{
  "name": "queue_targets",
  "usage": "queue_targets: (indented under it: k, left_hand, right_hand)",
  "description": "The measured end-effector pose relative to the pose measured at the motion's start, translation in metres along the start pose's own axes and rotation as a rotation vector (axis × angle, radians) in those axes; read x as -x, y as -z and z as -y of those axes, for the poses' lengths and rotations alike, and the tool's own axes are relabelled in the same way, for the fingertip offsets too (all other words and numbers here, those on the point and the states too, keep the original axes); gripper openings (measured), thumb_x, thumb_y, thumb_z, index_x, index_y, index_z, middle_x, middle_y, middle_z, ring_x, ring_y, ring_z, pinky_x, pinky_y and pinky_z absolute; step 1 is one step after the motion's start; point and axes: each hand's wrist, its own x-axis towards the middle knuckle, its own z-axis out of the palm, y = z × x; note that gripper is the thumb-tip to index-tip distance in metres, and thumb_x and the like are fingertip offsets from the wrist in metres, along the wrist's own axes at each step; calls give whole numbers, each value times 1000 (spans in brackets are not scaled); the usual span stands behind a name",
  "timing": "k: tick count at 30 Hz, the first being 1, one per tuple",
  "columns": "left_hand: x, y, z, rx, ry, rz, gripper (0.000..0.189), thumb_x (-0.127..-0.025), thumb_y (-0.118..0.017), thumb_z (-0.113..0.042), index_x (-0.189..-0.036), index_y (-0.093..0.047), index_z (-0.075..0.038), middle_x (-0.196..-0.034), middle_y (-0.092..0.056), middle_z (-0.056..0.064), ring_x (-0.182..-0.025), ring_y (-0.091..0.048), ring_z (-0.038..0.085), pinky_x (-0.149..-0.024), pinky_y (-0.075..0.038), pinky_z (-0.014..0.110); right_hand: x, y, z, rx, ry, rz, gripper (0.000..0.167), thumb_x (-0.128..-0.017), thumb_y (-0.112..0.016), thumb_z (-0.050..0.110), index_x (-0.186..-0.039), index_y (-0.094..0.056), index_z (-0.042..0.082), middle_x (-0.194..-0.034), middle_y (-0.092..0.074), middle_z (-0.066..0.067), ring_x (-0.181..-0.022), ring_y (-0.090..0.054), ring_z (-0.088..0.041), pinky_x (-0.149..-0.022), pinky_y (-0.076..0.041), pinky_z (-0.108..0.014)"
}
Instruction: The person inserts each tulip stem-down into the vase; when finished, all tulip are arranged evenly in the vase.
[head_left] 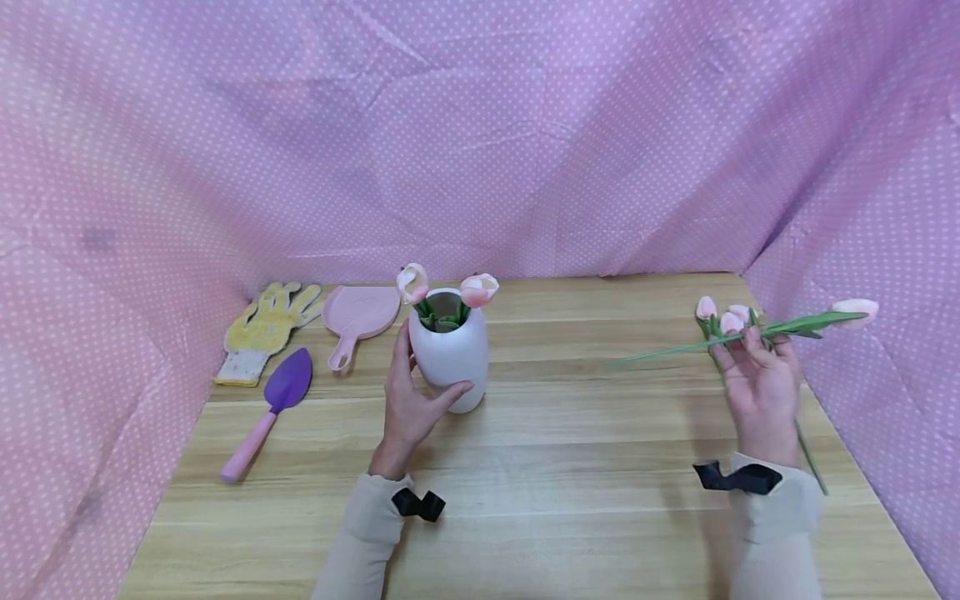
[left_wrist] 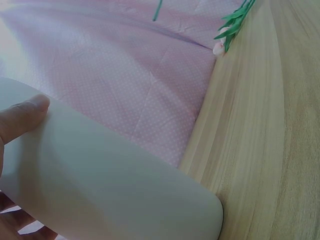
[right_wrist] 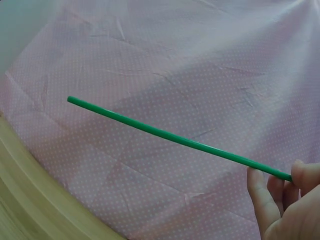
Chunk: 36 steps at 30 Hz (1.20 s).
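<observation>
Steadying the white vase (head_left: 453, 362) at the left of center on the table (head_left: 562, 467), we wrap the left hand (head_left: 416, 400) around its side, thumb across the front and fingers behind. Two pink flowers (head_left: 480, 290) already stand in the vase, their blooms at the rim. With the right hand (head_left: 761, 392), we pinch the stem of a third flower (head_left: 813, 323) between thumb and fingers, well apart from the vase; its bloom points right and its bare stem end points left, toward the vase. More flowers (head_left: 731, 321) lie just beyond the right hand. We judge the step in hand to be bringing this flower over for insertion. The next move should call for carrying it left, tipping the stem end downward and guiding it into the mouth between the standing blooms, while we hold the vase firm and avoid knocking those blooms.
</observation>
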Motion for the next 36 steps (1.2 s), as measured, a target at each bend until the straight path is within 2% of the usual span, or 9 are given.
queue_targets:
  k: [9, 12, 18, 28, 36]
  left_hand:
    - [0, 0, 0, -11, -10, -4, 113, -67, -93, -11, -158, -26, -10, -154, -44, 15, -134, -50, 34, -108, -47, 58]
    - [0, 0, 0, -9, -15, -2, 114, -66, -93, -10, -158, -25, -9, -154, -44, 15, -134, -50, 34, -108, -47, 59]
    - [-1, 0, 0, -7, -11, -3, 113, -66, -93, -11, -157, -26, -10, -154, -44, 15, -134, -51, 35, -108, -47, 59]
    - [0, -1, 0, -8, -14, -6, 113, -66, -94, -11, -157, -26, -9, -153, -45, 16, -134, -50, 34, -107, -47, 60]
    - [0, 1, 0, -21, -22, -10, 114, -66, -94, -12, -157, -26, -10, -153, -45, 15, -134, -51, 33, -106, -48, 59]
  right_hand:
    - [-5, -14, -14, -38, 43, 29, 5, -92, -53, -12, -94, -55, -8, -90, -67, -24, -77, -68, -34, -71, -62, -53]
    - [-7, -19, -18, -39, 61, 13, 5, -89, -57, -13, -92, -54, -9, -84, -66, -24, -74, -67, -34, -71, -62, -55]
    - [-9, -30, -24, -79, 65, -15, 11, -91, -54, -14, -86, -49, -5, -75, -58, -21, -70, -64, -37, -74, -62, -55]
    - [-13, -51, -43, -37, 102, -50, 17, -87, -60, -13, -85, -47, -2, -73, -57, -19, -68, -63, -34, -61, -62, -48]
    - [-15, -72, -58, -8, 136, -70, 17, -86, -63, -10, -87, -49, 0, -76, -56, -15, -66, -62, -30, -58, -61, -45]
